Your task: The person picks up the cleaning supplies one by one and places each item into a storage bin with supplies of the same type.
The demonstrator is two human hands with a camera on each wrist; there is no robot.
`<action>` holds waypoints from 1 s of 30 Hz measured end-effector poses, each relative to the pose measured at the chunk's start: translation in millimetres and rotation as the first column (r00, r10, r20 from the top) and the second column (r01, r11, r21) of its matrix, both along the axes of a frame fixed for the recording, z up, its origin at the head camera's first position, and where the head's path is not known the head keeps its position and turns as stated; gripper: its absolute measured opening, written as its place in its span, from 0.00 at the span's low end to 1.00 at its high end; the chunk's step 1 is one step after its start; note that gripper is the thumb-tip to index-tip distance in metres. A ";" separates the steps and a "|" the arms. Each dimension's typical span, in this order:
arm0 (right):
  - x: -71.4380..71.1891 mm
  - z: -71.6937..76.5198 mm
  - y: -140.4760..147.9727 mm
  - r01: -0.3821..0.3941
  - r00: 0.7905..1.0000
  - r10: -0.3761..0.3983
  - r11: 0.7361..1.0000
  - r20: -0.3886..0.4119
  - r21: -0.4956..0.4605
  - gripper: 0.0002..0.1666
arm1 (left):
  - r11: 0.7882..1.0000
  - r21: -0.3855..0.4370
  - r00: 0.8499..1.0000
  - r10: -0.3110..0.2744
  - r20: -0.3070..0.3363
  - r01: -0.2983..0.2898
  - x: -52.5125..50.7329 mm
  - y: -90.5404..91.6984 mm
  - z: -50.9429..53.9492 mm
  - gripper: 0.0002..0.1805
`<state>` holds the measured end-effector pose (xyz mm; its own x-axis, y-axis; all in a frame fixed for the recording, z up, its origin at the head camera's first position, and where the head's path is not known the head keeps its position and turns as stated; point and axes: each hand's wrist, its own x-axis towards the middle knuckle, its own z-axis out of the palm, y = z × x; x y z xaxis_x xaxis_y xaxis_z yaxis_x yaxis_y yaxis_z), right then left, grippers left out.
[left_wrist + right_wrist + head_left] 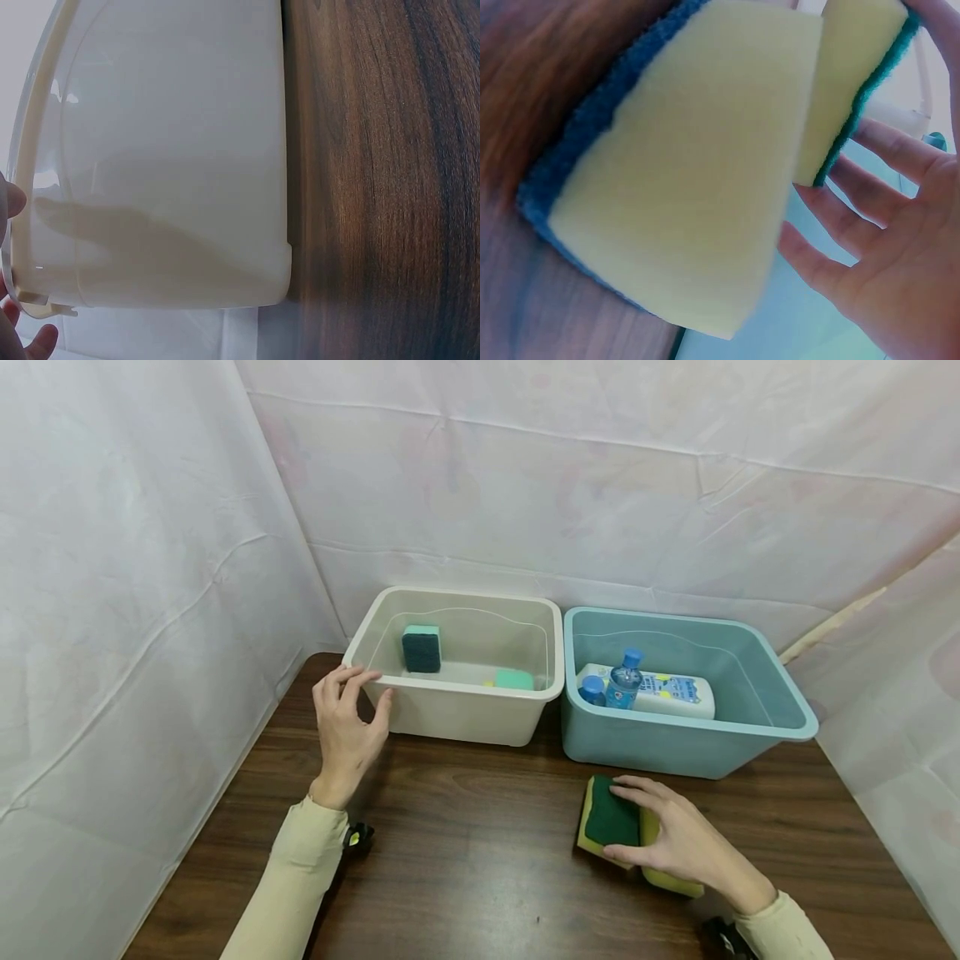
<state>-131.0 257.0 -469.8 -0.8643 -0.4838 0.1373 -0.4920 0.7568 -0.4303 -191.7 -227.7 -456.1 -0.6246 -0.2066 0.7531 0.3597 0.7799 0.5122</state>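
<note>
My left hand (348, 735) grips the front left corner of a beige plastic bin (457, 714), fingers over the rim and thumb against the front. In the left wrist view, its fingertips (43, 341) show at the corner. My right hand (678, 839) holds a yellow sponge with a green scouring side (611, 814) between thumb and fingers, above the table. Beside it, partly under the hand, is a second yellow sponge (675, 881); the right wrist view shows this sponge (690, 165) large and close, its dark scouring layer towards the table.
Inside the beige bin are a dark-faced sponge (422, 652) and a mint-green item (514, 679). A blue bin (645, 747) on the right holds a white bottle (686, 693) and small blue-capped bottles (624, 683). White curtains (562, 485) enclose the brown table (480, 860).
</note>
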 end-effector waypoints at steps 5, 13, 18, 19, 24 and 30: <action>-1.1 3.1 -0.2 -0.008 1.000 0.008 1.000 -0.015 0.003 0.49 | 1.000 0.003 1.000 0.001 0.002 -0.001 -0.1 -0.4 -0.7 0.16; -2.6 11.1 -1.8 -0.015 0.999 0.015 1.000 -0.052 0.005 0.48 | 1.000 0.007 1.000 -0.001 0.006 0.001 0.1 -0.4 -0.5 0.16; -3.7 16.7 -2.8 -0.026 0.998 0.025 1.000 -0.061 -0.005 0.47 | 1.000 0.005 1.000 -0.001 0.004 0.001 -0.3 0.2 -0.1 0.16; -4.0 17.9 -2.8 -0.027 0.998 0.026 1.000 -0.062 -0.005 0.48 | 1.000 0.004 1.000 -0.001 0.005 0.001 -0.4 0.2 -0.3 0.16; -6.2 25.1 -3.7 -0.028 0.998 0.027 0.999 -0.058 -0.016 0.48 | 1.000 0.001 1.000 0.000 0.009 0.000 0.1 -0.1 -0.2 0.16; -7.4 32.1 -5.4 -0.030 0.998 0.029 0.999 -0.064 -0.022 0.48 | 1.000 -0.001 1.000 -0.001 0.010 0.001 0.1 -0.5 -0.6 0.16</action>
